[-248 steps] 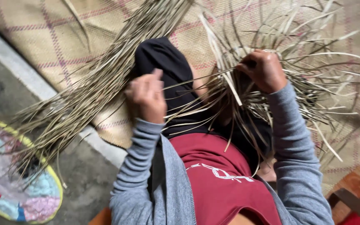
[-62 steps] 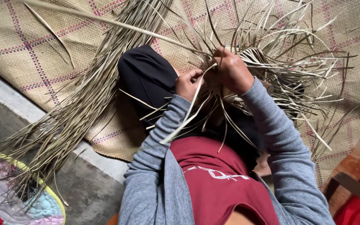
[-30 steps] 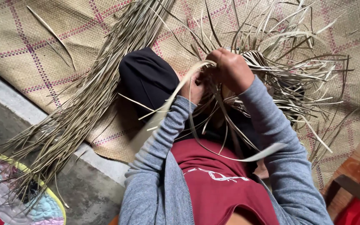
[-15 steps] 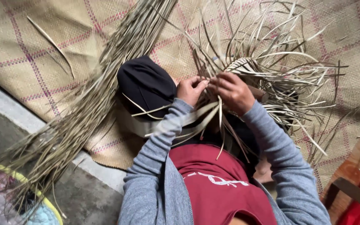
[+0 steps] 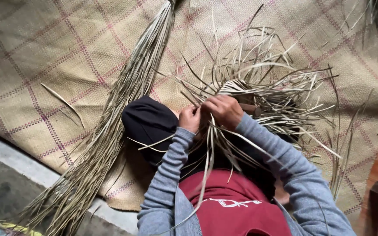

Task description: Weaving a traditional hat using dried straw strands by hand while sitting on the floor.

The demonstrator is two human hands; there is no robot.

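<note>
A person in a grey long-sleeved top over a red shirt works dried palm-leaf strips into a half-made woven piece (image 5: pixel 246 89) on a checked straw mat (image 5: pixel 57 57) spread over the floor. The woven piece lies at about 1 o'clock from the person's lap, its loose strip ends fanning out in every direction. Both hands meet at its near edge. The left hand (image 5: pixel 190 119) is curled closed, pinching strips close to the weave. The right hand (image 5: pixel 225 110), touching or just beside the left, is also closed, with its fingers wrapped over a small bunch of strips that run down toward the lap. One long pale strip (image 5: pixel 206 170) hangs from the hands toward 6 o'clock, across the red shirt.

At 9 o'clock from the hands, a knee in dark cloth (image 5: pixel 149 124) rests on the mat. Beyond it, a long bundle of unused strips (image 5: pixel 119 113) stretches from 12 o'clock down to 7 o'clock, its ends spilling off the mat onto the concrete floor (image 5: pixel 9 179).

The step in hand appears to be plaiting at the rim of the piece. The next move likely calls for keeping the pinched strips taut while one is folded across its neighbours, so the weave does not loosen.
</note>
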